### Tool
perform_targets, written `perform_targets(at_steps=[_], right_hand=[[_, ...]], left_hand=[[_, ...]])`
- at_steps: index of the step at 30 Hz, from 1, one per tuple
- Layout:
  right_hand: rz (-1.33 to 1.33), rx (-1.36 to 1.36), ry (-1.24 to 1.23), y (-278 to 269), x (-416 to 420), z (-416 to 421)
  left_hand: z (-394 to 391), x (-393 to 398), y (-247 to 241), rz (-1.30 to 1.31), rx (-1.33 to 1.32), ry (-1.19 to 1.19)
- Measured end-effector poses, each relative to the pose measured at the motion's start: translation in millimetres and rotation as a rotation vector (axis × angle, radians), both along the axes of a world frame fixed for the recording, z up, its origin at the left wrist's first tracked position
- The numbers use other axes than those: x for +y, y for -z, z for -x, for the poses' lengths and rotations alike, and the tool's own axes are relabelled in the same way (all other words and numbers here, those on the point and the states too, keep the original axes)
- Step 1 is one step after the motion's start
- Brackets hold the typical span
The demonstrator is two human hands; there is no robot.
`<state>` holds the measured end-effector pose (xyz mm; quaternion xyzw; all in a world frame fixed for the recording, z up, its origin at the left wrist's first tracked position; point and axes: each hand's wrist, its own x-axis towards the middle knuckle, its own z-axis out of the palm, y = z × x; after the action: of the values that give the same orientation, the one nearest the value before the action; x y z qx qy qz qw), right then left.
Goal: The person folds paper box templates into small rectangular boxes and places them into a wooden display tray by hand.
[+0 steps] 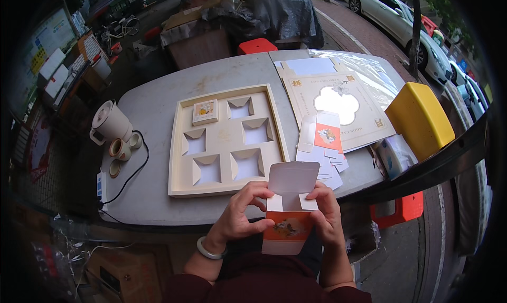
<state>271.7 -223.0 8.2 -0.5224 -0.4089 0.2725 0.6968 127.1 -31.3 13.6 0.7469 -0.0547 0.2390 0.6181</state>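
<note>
Between my two hands is a small orange and white cardboard box [288, 228], with its lid flap raised and two side flaps folded inward. My left hand [246, 210] pinches its left edge and side flap. At the right side flap and right edge, my right hand [326, 212] grips the same box. Beyond it lies a cream gift-box tray [225, 134] with several square recesses. One finished small box [206, 112] sits in the far left recess. Flat, unfolded carton blanks [325, 152] are piled to the right of the tray.
Printed mooncake box sheets [336, 101] lie at the table's far right, near a yellow stool [420, 120] and a tissue pack [396, 154]. On the left stand an electric kettle [113, 120], small cups [120, 149] and a power strip [101, 187] with a black cable.
</note>
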Motion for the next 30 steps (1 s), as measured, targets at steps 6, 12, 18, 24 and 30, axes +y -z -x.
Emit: perform_targets(at_steps=[6,12,18,24,30], right_hand=[[-0.136,0.158,0.124,-15.8,11.7,11.1],[-0.078,0.102,0.097,-8.6,7.3,5.4],[-0.041,0.014,0.046,-8.8,3.3,1.5],[-0.011,0.063,0.028,-19.8,2.2,3.1],[0.12,0.074,0.051,-21.7,1.5,7.8]], left_hand=[[1.9,-14.1,-5.0,0.273,0.049,-0.122],[4.1,-5.3,0.0,0.208,0.081,-0.046],[3.2,-1.5,3.9,0.249,0.07,0.027],[2.7,-0.3,1.5,0.109,0.079,-0.031],[0.1,-0.3,-1.9,-0.072,0.021,-0.08]])
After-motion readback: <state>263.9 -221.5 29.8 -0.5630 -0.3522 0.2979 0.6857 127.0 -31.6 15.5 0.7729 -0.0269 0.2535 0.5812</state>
